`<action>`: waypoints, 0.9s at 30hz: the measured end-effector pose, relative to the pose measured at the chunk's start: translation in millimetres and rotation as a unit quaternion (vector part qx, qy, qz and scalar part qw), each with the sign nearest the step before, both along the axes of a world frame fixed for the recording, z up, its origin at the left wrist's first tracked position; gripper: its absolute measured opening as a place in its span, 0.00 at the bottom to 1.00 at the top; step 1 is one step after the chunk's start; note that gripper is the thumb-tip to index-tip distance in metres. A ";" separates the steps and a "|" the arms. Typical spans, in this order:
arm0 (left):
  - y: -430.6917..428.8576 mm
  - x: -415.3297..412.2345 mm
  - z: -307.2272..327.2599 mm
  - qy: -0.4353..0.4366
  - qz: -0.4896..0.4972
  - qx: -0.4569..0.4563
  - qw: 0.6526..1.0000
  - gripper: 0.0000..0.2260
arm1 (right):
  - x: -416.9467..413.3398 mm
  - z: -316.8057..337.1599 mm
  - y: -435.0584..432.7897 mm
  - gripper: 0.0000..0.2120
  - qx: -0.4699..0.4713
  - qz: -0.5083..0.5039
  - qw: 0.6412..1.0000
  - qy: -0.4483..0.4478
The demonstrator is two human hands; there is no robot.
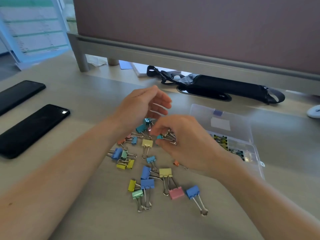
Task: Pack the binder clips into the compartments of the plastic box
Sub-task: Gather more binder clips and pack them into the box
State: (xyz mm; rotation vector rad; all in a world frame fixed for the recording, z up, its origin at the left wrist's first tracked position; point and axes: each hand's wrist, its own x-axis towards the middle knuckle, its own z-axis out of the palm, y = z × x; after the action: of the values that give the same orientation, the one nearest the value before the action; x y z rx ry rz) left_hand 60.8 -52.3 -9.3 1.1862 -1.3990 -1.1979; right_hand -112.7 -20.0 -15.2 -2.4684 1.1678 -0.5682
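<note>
Your right hand curled tight around a bunch of small clips, fingers pinching them just above the tabletop, while your left hand hovered beside it, fingers loosely bent and holding nothing. The rest of the binder clips lay scattered under both hands and on toward you, and the plastic box sat open just right of your right hand, clips showing in some of its compartments.

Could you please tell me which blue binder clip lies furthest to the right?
The blue clip just right of the big pink clip, handles pointing toward you; every other blue one lies left of it.
</note>
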 end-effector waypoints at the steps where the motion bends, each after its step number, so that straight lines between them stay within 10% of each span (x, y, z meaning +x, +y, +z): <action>1: -0.5 -0.2 -0.1 0.002 0.004 0.000 1.000 0.23 | 5.5 0.1 -1.9 0.11 0.001 0.006 1.000 0.009; 22: -2.2 -3.4 -2.2 -0.033 -0.001 -0.003 0.999 0.26 | 31.4 -14.8 31.1 0.10 -0.102 0.105 0.988 0.057; 27: 6.9 -11.5 1.0 -0.100 -0.058 -0.068 0.991 0.16 | -51.3 -4.8 25.7 0.04 -0.083 -0.078 0.989 -0.097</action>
State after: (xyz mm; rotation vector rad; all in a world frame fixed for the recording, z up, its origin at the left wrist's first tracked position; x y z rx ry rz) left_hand 49.3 -45.4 -8.3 1.1677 -1.6918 -1.0655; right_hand -164.0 5.7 -20.0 -2.4013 1.2862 -0.9635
